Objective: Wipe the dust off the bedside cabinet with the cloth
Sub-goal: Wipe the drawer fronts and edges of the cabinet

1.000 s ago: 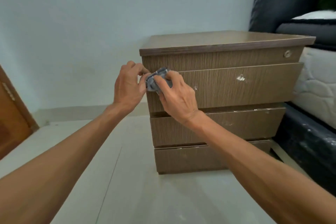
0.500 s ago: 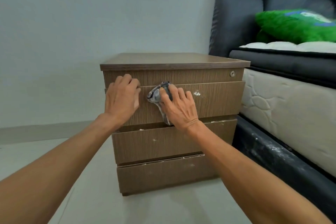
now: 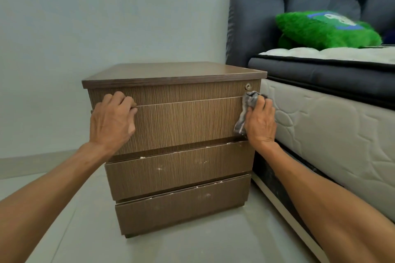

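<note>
the cloth (image 3: 247,111) is bunched in the right hand (image 3: 259,123), which grips it and presses it to the right end of the top drawer front on the bedside cabinet (image 3: 181,126). the left hand (image 3: 112,119) curls its fingers over that drawer's upper edge. a bed (image 3: 320,126) stands just beside.

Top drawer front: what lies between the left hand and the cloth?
Only bare wood-grain drawer front, per the head view; nothing sits between the left hand and the cloth in the right hand.

The cabinet (image 3: 181,121) stands on the floor (image 3: 85,241). The bed (image 3: 320,134) is just to its right. A pillow (image 3: 324,30) lies on the bed.
</note>
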